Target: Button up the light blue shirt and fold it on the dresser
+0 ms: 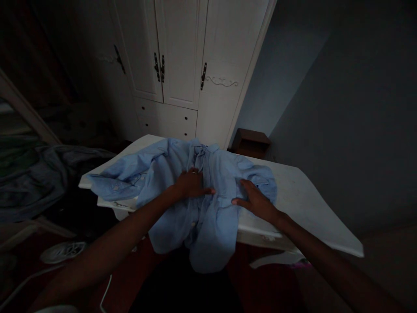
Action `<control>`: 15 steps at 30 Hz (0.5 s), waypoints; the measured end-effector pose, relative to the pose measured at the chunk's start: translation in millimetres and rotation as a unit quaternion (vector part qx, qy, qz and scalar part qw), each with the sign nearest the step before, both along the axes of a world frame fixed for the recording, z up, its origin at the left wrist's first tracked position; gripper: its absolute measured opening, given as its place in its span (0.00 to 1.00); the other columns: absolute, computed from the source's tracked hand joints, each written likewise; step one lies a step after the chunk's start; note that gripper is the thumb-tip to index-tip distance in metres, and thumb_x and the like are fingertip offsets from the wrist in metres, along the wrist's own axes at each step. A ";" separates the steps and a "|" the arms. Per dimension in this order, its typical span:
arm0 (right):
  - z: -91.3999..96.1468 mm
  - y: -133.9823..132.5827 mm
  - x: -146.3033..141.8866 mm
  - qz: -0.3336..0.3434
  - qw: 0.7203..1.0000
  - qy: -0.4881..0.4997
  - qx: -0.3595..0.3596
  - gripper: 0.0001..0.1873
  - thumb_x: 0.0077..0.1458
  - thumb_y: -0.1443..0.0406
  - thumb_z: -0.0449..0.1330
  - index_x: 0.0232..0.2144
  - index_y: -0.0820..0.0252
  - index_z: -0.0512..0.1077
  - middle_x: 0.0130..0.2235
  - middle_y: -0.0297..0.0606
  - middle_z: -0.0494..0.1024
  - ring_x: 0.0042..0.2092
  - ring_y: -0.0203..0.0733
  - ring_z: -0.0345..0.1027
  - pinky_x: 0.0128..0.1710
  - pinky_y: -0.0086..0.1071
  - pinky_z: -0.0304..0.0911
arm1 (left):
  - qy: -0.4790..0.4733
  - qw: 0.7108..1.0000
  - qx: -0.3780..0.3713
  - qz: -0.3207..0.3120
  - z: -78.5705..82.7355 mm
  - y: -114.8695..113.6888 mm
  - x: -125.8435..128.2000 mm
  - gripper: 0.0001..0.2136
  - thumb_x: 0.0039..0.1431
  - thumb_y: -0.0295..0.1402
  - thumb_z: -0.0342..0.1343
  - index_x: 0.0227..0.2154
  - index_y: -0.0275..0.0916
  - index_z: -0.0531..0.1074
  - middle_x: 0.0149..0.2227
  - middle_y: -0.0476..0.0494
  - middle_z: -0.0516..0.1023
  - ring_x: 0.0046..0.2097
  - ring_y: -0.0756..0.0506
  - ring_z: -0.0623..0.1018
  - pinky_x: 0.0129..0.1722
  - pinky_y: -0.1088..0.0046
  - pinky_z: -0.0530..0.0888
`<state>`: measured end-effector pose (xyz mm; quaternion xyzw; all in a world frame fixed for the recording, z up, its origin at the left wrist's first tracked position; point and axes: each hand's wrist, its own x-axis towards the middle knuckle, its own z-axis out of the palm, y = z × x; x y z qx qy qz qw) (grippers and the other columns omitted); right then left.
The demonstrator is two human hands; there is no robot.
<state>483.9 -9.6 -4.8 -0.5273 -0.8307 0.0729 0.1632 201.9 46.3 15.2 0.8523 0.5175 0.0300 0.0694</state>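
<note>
A light blue button-up shirt lies spread across a white table, its lower part hanging over the near edge. One sleeve stretches to the left, with small buttons near its end. On the middle of the shirt, by the bunched front opening, rests my left hand, thumb apart from the fingers and a ring on one finger. My right hand touches the cloth on the right side, its thumb and fingers spread. Neither hand has cloth visibly gripped in it.
Behind the table stands a white wardrobe with dark handles. A small brown cabinet sits in the corner beyond the table. Grey cloth is heaped at the left. A white cable runs over the red floor.
</note>
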 end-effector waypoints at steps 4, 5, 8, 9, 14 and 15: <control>-11.8 8.0 7.8 -0.050 0.999 0.008 0.018 0.40 0.55 0.45 0.59 0.61 0.63 0.60 0.60 0.56 0.66 0.62 0.60 0.58 0.60 0.55 0.56 | 0.022 0.999 -0.035 -0.006 -1.8 1.4 -1.0 0.49 0.50 0.67 0.45 0.65 0.32 0.55 0.68 0.26 0.51 0.69 0.30 0.49 0.63 0.49 0.52; -11.9 10.4 10.6 -0.058 0.998 0.003 0.012 0.39 0.54 0.45 0.59 0.60 0.63 0.62 0.59 0.55 0.67 0.61 0.60 0.59 0.60 0.54 0.56 | 0.026 0.998 -0.046 -0.014 -2.2 3.1 -3.8 0.48 0.51 0.66 0.44 0.65 0.33 0.53 0.69 0.27 0.49 0.69 0.30 0.48 0.64 0.49 0.52; -8.1 18.3 24.8 -0.082 0.996 -0.011 -0.026 0.43 0.50 0.43 0.61 0.58 0.65 0.64 0.59 0.56 0.67 0.61 0.62 0.59 0.61 0.53 0.55 | 0.035 0.996 -0.068 -0.041 -3.8 9.1 -14.7 0.46 0.56 0.63 0.43 0.67 0.32 0.48 0.70 0.28 0.44 0.70 0.32 0.45 0.65 0.50 0.50; -6.9 20.7 31.3 -0.088 0.995 -0.012 -0.044 0.44 0.49 0.42 0.62 0.59 0.66 0.63 0.59 0.57 0.67 0.62 0.62 0.58 0.62 0.53 0.54 | 0.036 0.996 -0.069 -0.050 -4.9 10.8 -18.3 0.44 0.58 0.61 0.42 0.67 0.32 0.47 0.70 0.28 0.44 0.70 0.32 0.44 0.65 0.50 0.49; -10.6 26.4 67.3 -0.112 0.988 0.003 -0.108 0.58 0.42 0.39 0.64 0.65 0.67 0.52 0.67 0.61 0.52 0.68 0.66 0.44 0.64 0.56 0.48 | 0.021 0.996 -0.032 -0.079 -14.0 12.6 -28.4 0.36 0.65 0.53 0.38 0.68 0.32 0.46 0.70 0.30 0.45 0.70 0.34 0.45 0.65 0.50 0.48; -12.8 26.3 74.2 -0.108 0.989 0.006 -0.100 0.60 0.41 0.39 0.64 0.66 0.67 0.49 0.68 0.61 0.49 0.69 0.66 0.40 0.64 0.57 0.47 | 0.022 0.996 -0.024 -0.081 -15.4 12.1 -29.1 0.35 0.65 0.51 0.37 0.68 0.32 0.47 0.70 0.30 0.45 0.70 0.34 0.45 0.65 0.50 0.48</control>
